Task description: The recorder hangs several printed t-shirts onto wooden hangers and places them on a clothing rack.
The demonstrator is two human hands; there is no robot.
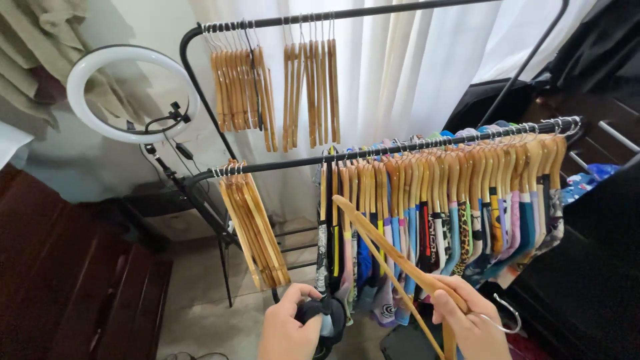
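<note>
My right hand (467, 320) grips a wooden hanger (387, 243) near its metal hook (505, 319); the hanger's arm points up and left towards the lower rail. A small dark garment (323, 317) with a pale patch is held in my left hand (288, 323), low in the view just left of the hanger. Both hands are below and in front of the lower rail (280, 167) of a black clothes rack, where many small colourful garments (453, 233) hang on wooden hangers.
Empty wooden hangers hang in bunches on the upper rail (273, 87) and at the left of the lower rail (253, 227). A ring light (87, 73) on a stand is at the left. White curtains hang behind. Dark wooden furniture (80, 287) stands at the lower left.
</note>
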